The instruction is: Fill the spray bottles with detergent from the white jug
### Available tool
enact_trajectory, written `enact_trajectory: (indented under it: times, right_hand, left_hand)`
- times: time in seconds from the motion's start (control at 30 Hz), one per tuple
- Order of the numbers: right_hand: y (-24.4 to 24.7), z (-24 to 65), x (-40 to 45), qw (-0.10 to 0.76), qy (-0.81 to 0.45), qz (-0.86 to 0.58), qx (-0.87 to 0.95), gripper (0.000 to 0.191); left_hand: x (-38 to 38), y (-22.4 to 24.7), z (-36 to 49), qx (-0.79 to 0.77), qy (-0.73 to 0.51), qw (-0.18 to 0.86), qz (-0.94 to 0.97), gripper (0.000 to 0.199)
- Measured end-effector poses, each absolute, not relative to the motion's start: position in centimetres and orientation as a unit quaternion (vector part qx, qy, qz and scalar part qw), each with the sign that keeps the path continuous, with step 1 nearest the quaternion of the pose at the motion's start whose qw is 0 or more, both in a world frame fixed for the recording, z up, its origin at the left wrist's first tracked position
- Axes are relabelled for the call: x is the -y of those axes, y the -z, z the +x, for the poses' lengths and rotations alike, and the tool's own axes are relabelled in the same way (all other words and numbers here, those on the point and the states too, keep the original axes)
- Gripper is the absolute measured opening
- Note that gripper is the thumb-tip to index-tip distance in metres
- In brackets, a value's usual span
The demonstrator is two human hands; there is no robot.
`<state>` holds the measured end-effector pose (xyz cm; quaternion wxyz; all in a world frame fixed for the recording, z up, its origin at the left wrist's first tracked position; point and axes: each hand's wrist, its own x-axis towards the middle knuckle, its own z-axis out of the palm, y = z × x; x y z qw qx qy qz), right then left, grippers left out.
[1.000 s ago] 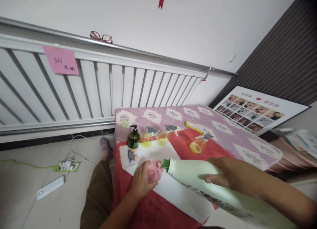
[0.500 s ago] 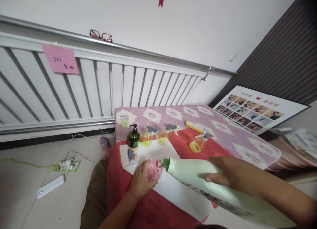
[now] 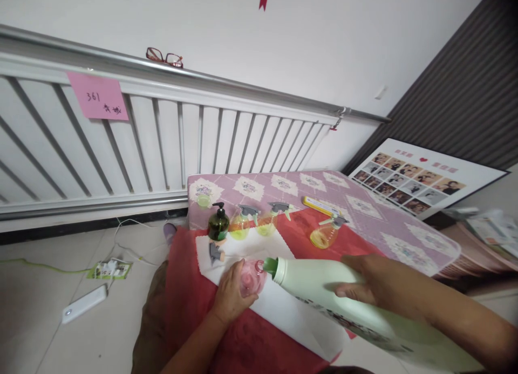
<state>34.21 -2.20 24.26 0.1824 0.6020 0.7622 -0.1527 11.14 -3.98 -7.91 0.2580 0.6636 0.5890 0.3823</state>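
Left hand [image 3: 233, 294] is gripping the pink bottle [image 3: 251, 280], right hand [image 3: 362, 282] is clutching the jug [image 3: 309, 276], spout [image 3: 270, 266] between them. Guessing it's pouring; next is probably needing steady tilting.

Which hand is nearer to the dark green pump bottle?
Left. The left hand, gripping the pink bottle, is in front of the dark green pump bottle, slightly right; the right hand, on the large pale-green bottle, is much farther right.
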Motion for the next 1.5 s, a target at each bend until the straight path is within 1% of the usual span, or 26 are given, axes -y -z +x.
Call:
enact_trajectory:
  times: [0.33,0.77,0.97,1.2,1.5]
  right_hand:
    - [-24.4,33.9,2.4,0.196,0.14,0.602,-0.762,0.043]
    - [-23.6,35.0,2.1,0.174,0.144,0.594,-0.772,0.043]
    - [-23.8,34.7,2.1,0.181,0.148,0.606,-0.76,0.04]
    - [-23.9,34.7,2.2,0.184,0.137,0.601,-0.766,0.043]
    - [-24.1,34.4,2.3,0.184,0.136,0.601,-0.766,0.042]
  left_hand:
    - [4.0,8.2,11.1,-0.574,-0.4,0.257,0.667,0.091]
    - [4.0,7.6,11.1,-0.59,-0.376,0.268,0.663,0.089]
    - [4.0,7.8,11.1,-0.594,-0.368,0.27,0.663,0.091]
    - [3.9,8.0,11.1,-0.588,-0.379,0.261,0.665,0.09]
    - [4.0,7.9,11.1,-0.587,-0.375,0.259,0.669,0.091]
